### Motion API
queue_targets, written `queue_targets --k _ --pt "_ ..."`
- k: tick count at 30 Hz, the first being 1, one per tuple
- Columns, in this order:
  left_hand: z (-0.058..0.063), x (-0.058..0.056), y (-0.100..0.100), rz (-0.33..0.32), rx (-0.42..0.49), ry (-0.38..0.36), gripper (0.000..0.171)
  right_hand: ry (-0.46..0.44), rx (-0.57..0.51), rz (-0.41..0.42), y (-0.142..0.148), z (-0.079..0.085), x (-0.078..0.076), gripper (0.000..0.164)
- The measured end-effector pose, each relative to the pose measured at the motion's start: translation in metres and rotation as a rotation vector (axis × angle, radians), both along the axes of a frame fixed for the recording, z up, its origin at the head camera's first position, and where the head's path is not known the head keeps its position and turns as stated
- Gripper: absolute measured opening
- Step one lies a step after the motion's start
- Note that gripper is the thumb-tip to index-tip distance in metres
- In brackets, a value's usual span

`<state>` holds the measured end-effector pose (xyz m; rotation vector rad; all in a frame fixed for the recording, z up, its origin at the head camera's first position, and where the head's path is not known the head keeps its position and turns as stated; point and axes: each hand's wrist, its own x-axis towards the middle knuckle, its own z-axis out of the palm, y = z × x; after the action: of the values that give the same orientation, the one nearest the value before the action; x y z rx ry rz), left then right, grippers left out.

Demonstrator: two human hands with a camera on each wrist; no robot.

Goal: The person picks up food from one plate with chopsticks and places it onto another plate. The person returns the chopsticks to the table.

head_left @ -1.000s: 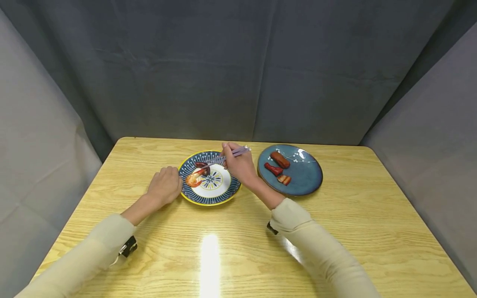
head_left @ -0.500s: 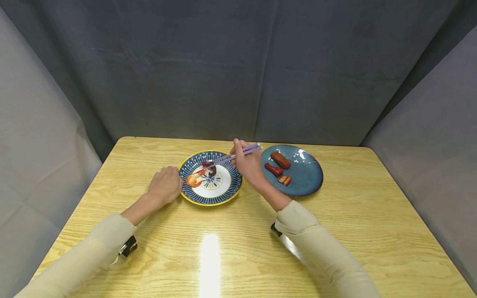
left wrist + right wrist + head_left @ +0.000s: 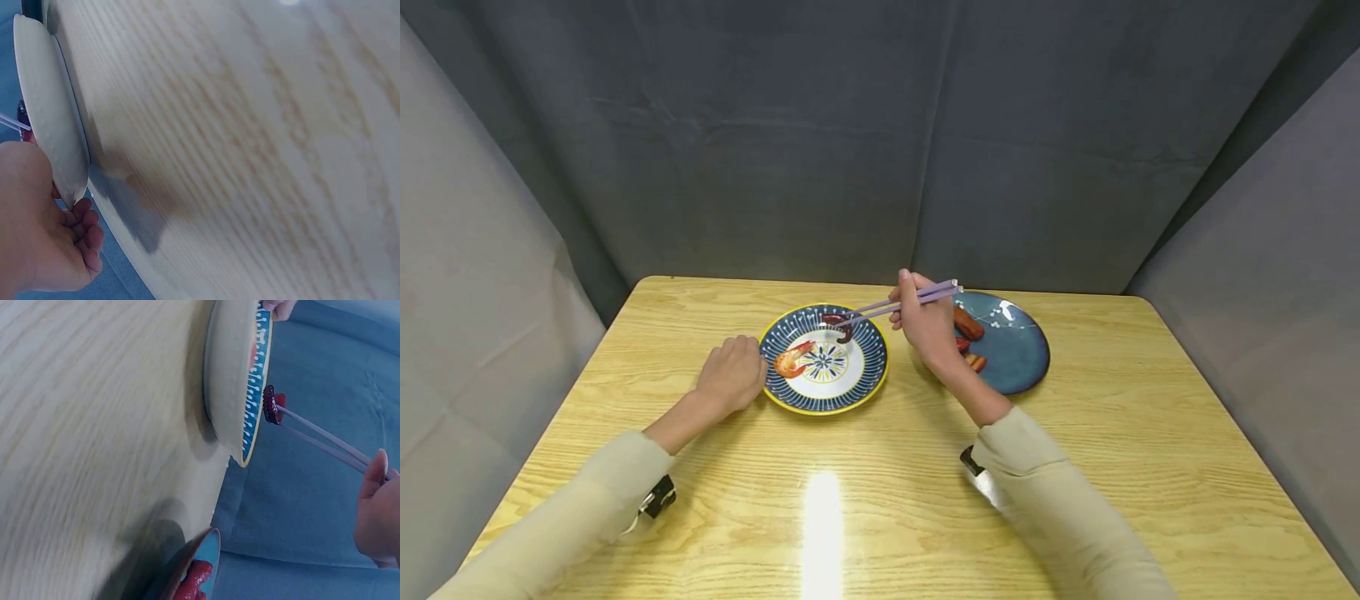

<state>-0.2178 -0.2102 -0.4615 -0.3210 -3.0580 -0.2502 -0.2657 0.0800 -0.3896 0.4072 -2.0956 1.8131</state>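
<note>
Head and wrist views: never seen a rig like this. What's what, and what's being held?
There is no robot here: a person works bare-handed, with a camera on the head and one on each wrist. The head view looks forward and down; the wrist views show the scene tipped sideways.

On the wooden table stand a patterned plate with a shrimp on it, and a blue plate with a few reddish-brown food pieces, partly hidden by the right arm.

The left hand grips the patterned plate's rim. The right hand holds purple chopsticks, whose tips hold a dark food piece; the right wrist view shows it above the rim.
</note>
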Motion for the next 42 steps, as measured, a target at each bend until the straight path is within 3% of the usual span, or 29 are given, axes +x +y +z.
queue_targets --k 8,15,32,42 --pt "0.001 0.001 0.000 -0.001 -0.005 0.000 0.023 0.007 -0.018 0.003 0.013 0.012 0.003 0.047" --pt "0.002 0.002 0.001 -0.001 -0.006 0.000 0.022 -0.023 0.006 -0.003 0.022 0.043 0.031 0.043" --pt "0.000 0.002 0.000 -0.012 0.000 0.038 0.022 0.044 0.022 -0.059 0.070 0.046 0.038 0.041" --pt "-0.003 0.000 -0.003 -0.014 -0.017 0.050 0.022 0.056 0.065 -0.154 0.095 0.047 0.042 0.041"
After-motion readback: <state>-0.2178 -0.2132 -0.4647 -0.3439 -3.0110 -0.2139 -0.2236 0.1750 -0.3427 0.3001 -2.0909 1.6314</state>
